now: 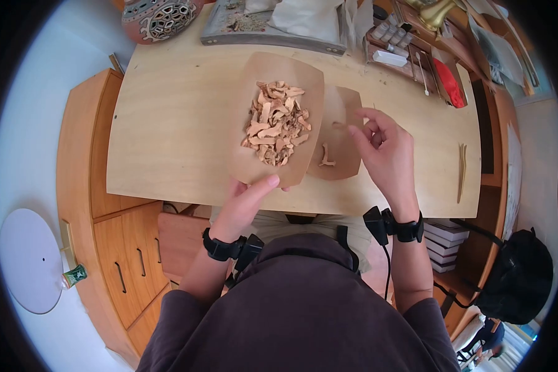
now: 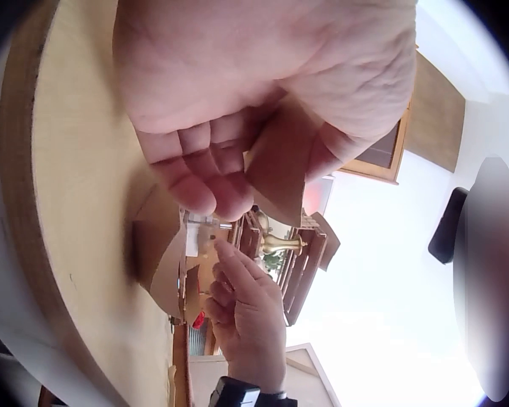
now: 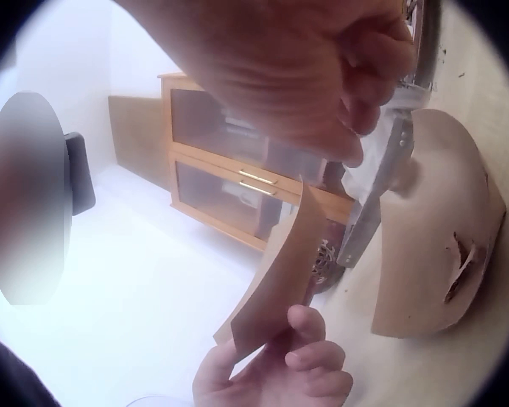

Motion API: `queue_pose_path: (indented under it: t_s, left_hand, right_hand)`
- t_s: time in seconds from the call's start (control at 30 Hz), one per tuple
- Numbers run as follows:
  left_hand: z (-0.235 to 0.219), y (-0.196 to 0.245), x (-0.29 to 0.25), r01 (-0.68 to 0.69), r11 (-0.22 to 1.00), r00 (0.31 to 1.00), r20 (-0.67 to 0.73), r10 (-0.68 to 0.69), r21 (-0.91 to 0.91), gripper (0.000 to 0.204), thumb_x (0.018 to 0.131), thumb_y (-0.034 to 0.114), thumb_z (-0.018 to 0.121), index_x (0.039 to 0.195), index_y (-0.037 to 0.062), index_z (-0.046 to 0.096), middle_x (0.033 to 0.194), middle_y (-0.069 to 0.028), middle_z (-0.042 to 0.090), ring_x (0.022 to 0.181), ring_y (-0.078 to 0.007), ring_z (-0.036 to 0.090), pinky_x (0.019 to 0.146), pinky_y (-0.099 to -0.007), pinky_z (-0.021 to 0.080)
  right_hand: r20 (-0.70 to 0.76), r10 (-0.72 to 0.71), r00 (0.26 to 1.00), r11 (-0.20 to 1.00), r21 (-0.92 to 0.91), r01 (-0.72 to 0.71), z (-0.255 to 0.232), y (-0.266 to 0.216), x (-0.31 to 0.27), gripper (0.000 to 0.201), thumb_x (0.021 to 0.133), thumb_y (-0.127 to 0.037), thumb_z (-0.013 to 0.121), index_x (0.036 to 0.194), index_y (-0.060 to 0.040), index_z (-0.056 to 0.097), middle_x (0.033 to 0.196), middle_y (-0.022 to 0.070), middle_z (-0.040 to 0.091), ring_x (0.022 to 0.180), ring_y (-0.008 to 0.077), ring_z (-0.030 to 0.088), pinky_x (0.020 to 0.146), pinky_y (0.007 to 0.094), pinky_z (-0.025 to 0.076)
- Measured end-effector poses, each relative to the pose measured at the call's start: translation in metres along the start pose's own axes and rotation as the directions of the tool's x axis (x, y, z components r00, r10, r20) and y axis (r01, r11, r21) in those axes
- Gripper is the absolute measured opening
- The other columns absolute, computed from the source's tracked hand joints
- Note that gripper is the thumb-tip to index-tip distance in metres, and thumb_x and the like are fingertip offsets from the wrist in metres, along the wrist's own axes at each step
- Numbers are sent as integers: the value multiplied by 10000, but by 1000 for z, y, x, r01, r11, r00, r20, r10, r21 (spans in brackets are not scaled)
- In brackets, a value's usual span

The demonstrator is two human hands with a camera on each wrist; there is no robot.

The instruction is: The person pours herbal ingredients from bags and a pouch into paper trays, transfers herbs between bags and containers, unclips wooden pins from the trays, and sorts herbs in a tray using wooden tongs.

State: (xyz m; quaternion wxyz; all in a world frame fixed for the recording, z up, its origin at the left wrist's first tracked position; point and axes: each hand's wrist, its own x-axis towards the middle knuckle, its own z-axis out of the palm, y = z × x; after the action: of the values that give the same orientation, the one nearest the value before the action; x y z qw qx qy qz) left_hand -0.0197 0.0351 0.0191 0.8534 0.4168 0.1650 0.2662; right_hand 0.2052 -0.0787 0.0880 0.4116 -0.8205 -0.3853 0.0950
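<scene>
My left hand (image 1: 247,201) grips the near end of a brown paper tray (image 1: 242,93), thumb over the rim and fingers underneath. Tan, curled dried slices (image 1: 276,127) are heaped in it. To its right, partly behind it, lies a second paper tray (image 1: 347,99) holding a pale forked slice (image 1: 326,156). Above that tray is my right hand (image 1: 387,146), with thumb and index fingertips apart and the other fingers curled in. A small blurred slice (image 1: 339,125) shows just off the thumb tip, over the second tray.
A grey tray (image 1: 273,42) with white packets stands at the table's back, beside a patterned pot (image 1: 161,18). Small bottles (image 1: 394,34) and a red item (image 1: 449,84) sit at the back right. Wooden tweezers (image 1: 462,173) lie near the table's right edge.
</scene>
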Motion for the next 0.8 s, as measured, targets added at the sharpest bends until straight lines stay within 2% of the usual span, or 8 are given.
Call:
queue_pose_path:
  t_s: [0.1, 0.2, 0.27, 0.4, 0.47, 0.53, 0.6, 0.8]
  left_hand:
    - [9, 7, -5, 4, 999, 1000, -9, -4, 46, 493, 943, 54, 643, 1402, -4, 473, 1263, -117, 630, 1081, -208, 647, 838, -393, 574]
    - [14, 10, -7, -1, 998, 1000, 6, 0, 66, 507, 934, 54, 648, 1406, -5, 470, 1260, -113, 632, 1080, -207, 650, 830, -390, 579]
    - [16, 9, -10, 13, 998, 1000, -6, -13, 68, 514, 932, 52, 649, 1410, -4, 468, 1262, -111, 631, 1083, -205, 650, 833, -391, 581]
    - [18, 10, -17, 32, 994, 999, -22, -30, 102, 531, 927, 49, 655, 1419, 1, 461, 1272, -108, 626, 1097, -201, 647, 836, -391, 584]
    - [16, 8, -19, 40, 992, 999, -8, -39, 124, 538, 929, 39, 623, 1436, -1, 444, 1309, -130, 603, 1136, -247, 626, 837, -426, 564]
    - [17, 8, -18, 47, 989, 999, 7, -48, 142, 546, 932, 29, 591, 1452, -3, 428, 1345, -151, 581, 1175, -293, 605, 838, -461, 545]
    - [21, 6, -18, 35, 996, 999, -21, -33, 78, 521, 928, 49, 658, 1412, 3, 471, 1277, -110, 627, 1100, -208, 650, 837, -391, 585]
    - [22, 5, -18, 30, 996, 999, -20, -28, 81, 516, 930, 52, 658, 1409, -3, 475, 1283, -118, 627, 1105, -207, 651, 837, -392, 587]
  right_hand:
    - [-14, 22, 1000, 998, 51, -22, -3, -16, -3, 167, 863, -111, 765, 999, -22, 732, 701, 62, 636, 584, 150, 567, 564, 301, 461]
    - [-4, -213, 977, 973, 88, 212, -1, -31, -5, 221, 835, -136, 793, 1017, -29, 730, 732, 78, 643, 599, 176, 580, 573, 320, 479]
    - [86, -332, 939, 943, 51, 329, 4, -38, -7, 289, 828, -89, 792, 1107, -43, 729, 681, 36, 500, 576, 135, 442, 542, 304, 391]
    - [69, -276, 959, 961, -3, 277, 9, -44, -11, 345, 791, -115, 813, 1117, -40, 726, 679, 67, 458, 572, 191, 435, 549, 347, 394]
    - [168, -234, 958, 967, -58, 247, 5, -44, -12, 309, 820, -148, 757, 1108, -44, 709, 907, 164, 670, 792, 376, 650, 707, 456, 519]
    - [159, -234, 959, 968, -49, 244, 3, -42, -11, 315, 815, -144, 764, 1110, -46, 709, 876, 155, 661, 767, 362, 641, 693, 445, 514]
    - [153, -236, 960, 969, -41, 245, 1, -42, -11, 322, 809, -140, 770, 1112, -48, 709, 844, 147, 651, 743, 348, 633, 678, 434, 510]
    - [150, -156, 976, 985, 94, 143, 1, -37, -11, 268, 790, -114, 786, 1044, -49, 731, 761, 118, 617, 680, 284, 604, 637, 392, 488]
